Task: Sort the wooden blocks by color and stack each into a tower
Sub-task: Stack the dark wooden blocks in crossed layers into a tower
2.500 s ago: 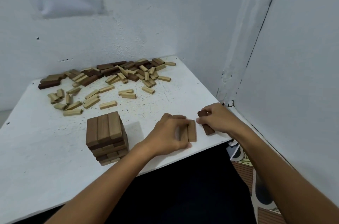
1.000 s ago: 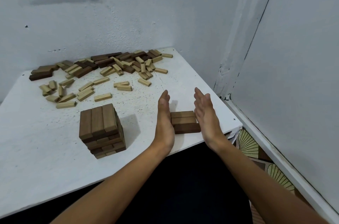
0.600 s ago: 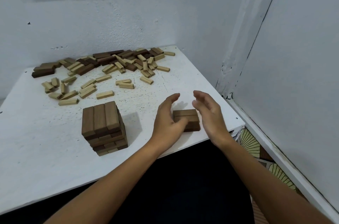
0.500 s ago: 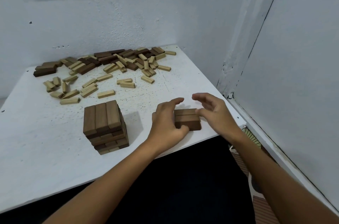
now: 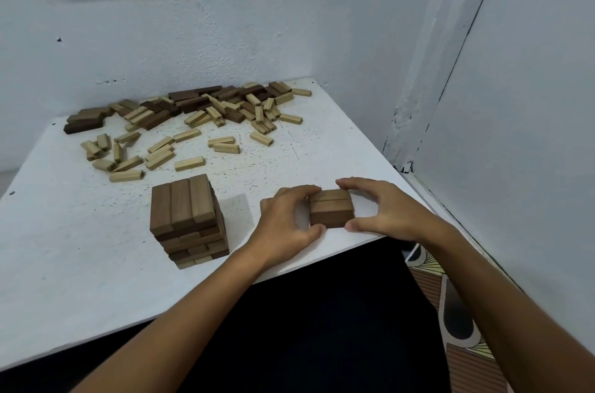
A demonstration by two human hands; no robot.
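Both hands clamp a row of three brown blocks (image 5: 331, 208) near the table (image 5: 64, 263) front edge: left hand (image 5: 285, 225) curled round its left end, right hand (image 5: 381, 210) pinching the right end between thumb and fingers. One brown tower (image 5: 186, 218) stands just left (top layer three blocks, lower layers hard to count). Loose blocks (image 5: 193, 122) scattered at the back, too jumbled to count.

On the white worktop (image 5: 64, 247), the left hand (image 5: 283, 225) and right hand (image 5: 386, 212) pinch a flat set of three brown wooden blocks (image 5: 331, 208) from either side. Left of it stands a brown block tower (image 5: 188, 220); loose pale and dark wooden blocks (image 5: 193, 122) lie scattered near the wall.
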